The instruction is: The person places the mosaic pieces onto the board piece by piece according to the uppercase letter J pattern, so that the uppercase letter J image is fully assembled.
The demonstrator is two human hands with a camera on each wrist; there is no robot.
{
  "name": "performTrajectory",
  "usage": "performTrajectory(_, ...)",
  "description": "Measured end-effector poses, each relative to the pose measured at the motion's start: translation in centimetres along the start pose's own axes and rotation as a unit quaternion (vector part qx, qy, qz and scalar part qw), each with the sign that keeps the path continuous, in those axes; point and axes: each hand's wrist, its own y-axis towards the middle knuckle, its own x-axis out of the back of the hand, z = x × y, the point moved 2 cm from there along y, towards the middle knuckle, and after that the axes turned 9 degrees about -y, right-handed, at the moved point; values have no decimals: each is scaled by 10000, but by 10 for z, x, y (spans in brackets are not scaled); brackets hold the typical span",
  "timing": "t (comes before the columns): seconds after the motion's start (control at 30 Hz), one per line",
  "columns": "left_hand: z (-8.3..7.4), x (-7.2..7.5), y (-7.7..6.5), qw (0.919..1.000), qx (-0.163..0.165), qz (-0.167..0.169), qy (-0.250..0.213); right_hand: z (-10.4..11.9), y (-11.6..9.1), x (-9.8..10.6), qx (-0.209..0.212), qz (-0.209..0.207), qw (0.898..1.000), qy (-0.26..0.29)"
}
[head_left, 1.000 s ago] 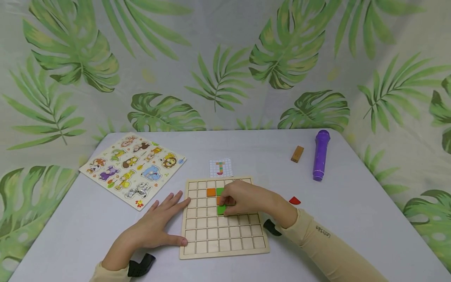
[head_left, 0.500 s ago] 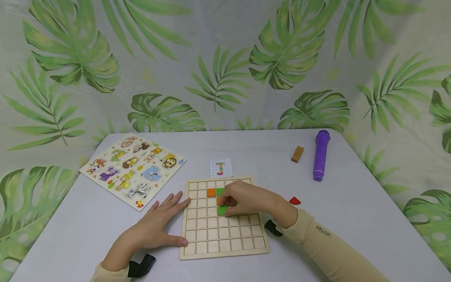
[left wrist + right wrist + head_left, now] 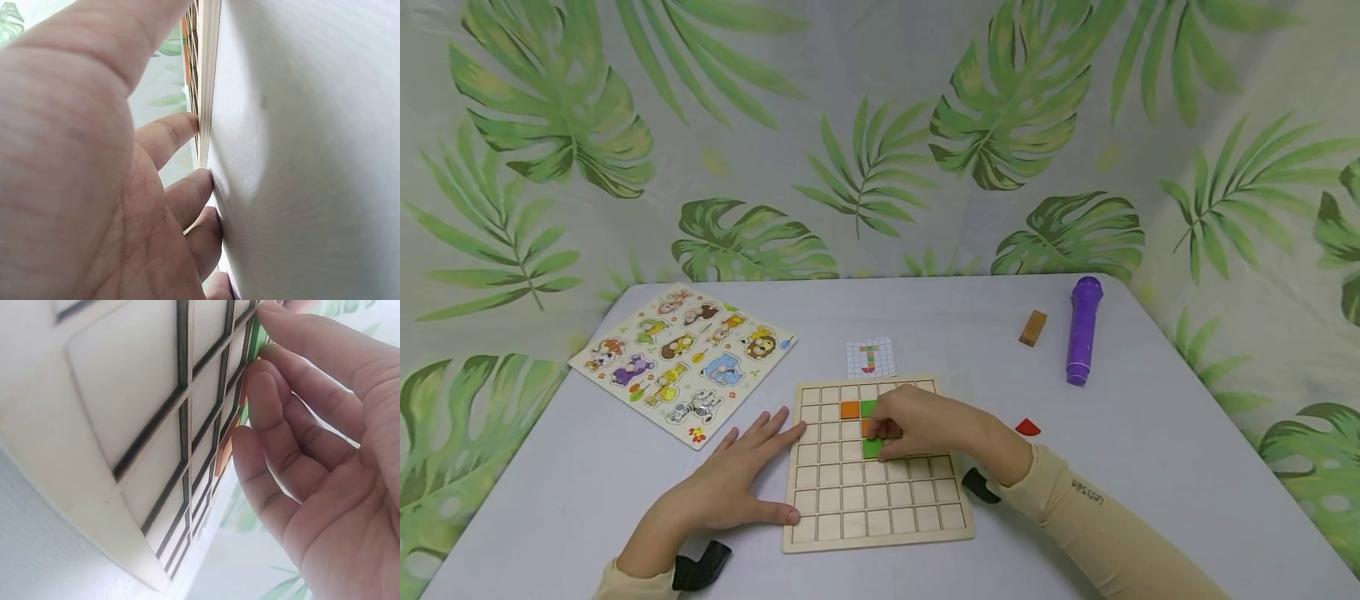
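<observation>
A wooden grid board (image 3: 841, 523) lies in the middle of the table. On it are an orange square tile (image 3: 849, 409), a green tile (image 3: 867, 407), an orange tile below that, mostly covered by fingers, and a lower green tile (image 3: 872, 448). My right hand (image 3: 925, 421) pinches this lower green tile, thumb and index finger at its edges, the other fingers curled above the grid; the tile appears seated in its cell. My left hand (image 3: 737, 475) rests with spread fingers against the board's left side, thumb and index finger touching its rim, as the left wrist view also shows.
A small pattern card (image 3: 871, 357) lies just beyond the board. The animal puzzle (image 3: 685, 362) is at the left. To the right are a red quarter-round piece (image 3: 1027, 427), a brown wooden block (image 3: 1033, 328) and a purple microphone-shaped toy (image 3: 1083, 332).
</observation>
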Motion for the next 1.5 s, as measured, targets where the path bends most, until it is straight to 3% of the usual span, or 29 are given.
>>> performTrajectory(0.53,0,-1,0,10000,-80,-18,-3,0,-1,1,19,-31,10000,13)
performTrajectory(0.87,-2,1,1,10000,-45,23,-19,-5,-11,8,-435,-28,9990,-1)
performTrajectory(1.5,-2,1,0,10000,-27,18,-2,-33,-67,28,-941,-113,9953,185)
